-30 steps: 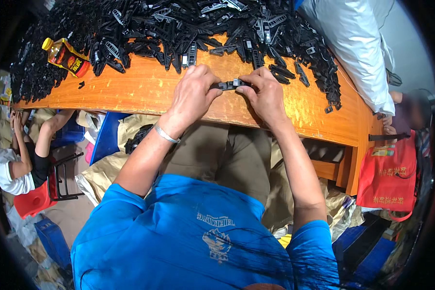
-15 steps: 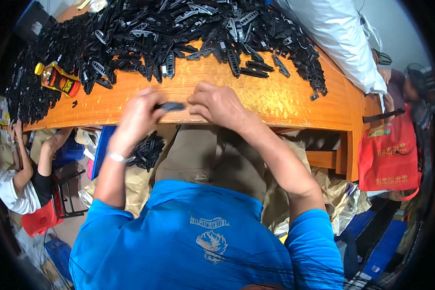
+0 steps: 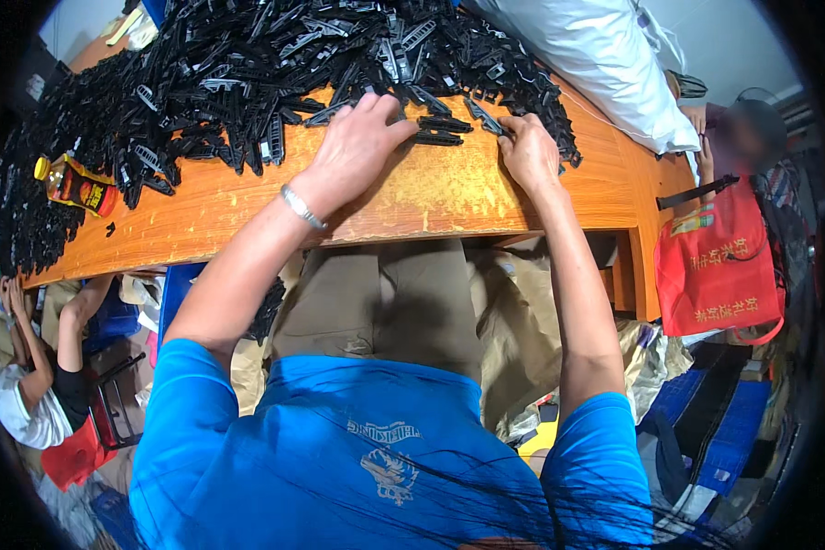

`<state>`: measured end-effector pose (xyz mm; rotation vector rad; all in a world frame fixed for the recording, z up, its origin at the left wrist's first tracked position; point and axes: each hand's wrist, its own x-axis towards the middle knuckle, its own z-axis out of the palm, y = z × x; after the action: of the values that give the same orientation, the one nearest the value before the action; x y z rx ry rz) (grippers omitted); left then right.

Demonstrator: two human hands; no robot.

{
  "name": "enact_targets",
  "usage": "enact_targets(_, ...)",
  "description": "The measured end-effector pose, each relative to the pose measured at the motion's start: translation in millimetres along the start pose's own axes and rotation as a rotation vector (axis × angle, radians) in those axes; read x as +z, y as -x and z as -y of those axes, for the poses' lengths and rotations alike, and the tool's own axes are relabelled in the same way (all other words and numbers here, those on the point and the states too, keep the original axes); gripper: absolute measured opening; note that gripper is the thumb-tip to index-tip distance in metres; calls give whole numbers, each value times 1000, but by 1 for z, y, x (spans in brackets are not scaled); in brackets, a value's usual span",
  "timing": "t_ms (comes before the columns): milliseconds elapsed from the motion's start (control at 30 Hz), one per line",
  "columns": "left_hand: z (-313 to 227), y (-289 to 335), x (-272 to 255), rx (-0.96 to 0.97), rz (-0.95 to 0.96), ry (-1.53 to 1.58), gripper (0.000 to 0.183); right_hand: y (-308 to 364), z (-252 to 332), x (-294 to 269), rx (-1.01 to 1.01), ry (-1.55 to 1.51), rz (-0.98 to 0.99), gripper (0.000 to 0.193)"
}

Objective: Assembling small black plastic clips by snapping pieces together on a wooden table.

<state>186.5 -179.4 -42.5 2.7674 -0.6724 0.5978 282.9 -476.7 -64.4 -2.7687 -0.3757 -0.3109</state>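
Observation:
My left hand (image 3: 362,137) lies over the near edge of a large heap of black plastic parts (image 3: 238,82), its thumb apart from the fingers. The fingertips touch the heap, and I see nothing held in them. Farther right, my right hand (image 3: 530,154) has its thumb and fingers closed at the near end of a slim grey plastic part (image 3: 484,116), which rests on the wooden table (image 3: 412,202). Between the two hands lie a few long black ribbed parts (image 3: 442,128).
A yellow-capped bottle (image 3: 78,186) leans at the left. A big white sack (image 3: 605,73) lies at the back right, and a red bag (image 3: 720,261) hangs by the table's right end. Other people sit at both sides. More black parts (image 3: 268,312) are below the table edge.
Both hands have moved forward and apart from the table's front edge. The dark part that was at my left hand is out of sight. My right hand has taken hold of a grey part.

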Motion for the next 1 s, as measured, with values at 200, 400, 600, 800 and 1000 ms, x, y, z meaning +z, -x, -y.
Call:
enact_targets(200,16,-17,21,113,23,-51,28,-1,-16,-2,-131,-160,25,28)
enact_targets(400,15,5,7,43,-297,293,30,34,-60,-53,128,71,-87,28)
enact_targets(600,-14,58,11,-384,-236,691,23,44,-50,-42,120,120,-7,29)
enact_targets(800,-14,68,13,-314,-192,445,21,48,5,-30,-158,-172,114,27)
enact_targets(1000,-13,74,13,-279,-208,374,20,60,28,-28,-361,-169,144,36)
